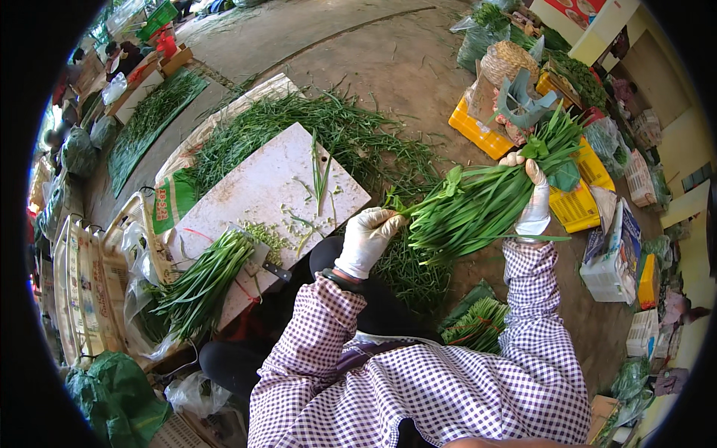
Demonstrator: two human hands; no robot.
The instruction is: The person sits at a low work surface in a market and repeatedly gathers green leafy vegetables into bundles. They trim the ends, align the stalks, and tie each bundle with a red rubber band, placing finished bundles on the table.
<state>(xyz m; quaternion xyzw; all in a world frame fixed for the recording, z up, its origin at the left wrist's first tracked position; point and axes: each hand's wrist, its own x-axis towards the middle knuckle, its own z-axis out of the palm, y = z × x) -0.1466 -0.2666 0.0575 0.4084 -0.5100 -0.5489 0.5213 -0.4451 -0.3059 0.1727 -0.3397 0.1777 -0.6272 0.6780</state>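
Observation:
My right hand [531, 193], in a white glove, grips a large bunch of flat green chive leaves [476, 207] and holds it off the ground. Broader leaves [455, 179] show among them. With gloved fingers pinched together, my left hand [371, 238] holds a thin leafy green stem [408, 211] at the near end of that bunch. A white cutting board [263, 179] lies tilted to the left, dirty and strewn with pale chopped stem ends [269, 238]. On its near edge rest another chive bunch [207, 280] and a black-handled knife [277, 272], its blade partly hidden.
Loose green trimmings [347, 126] cover the ground beyond the board. At left stands a cream plastic basket [84, 297] with plastic bags. Yellow crates [577, 207] are at right. Tied chives [479, 325] lie by my right side. A green sack [120, 392] sits lower left.

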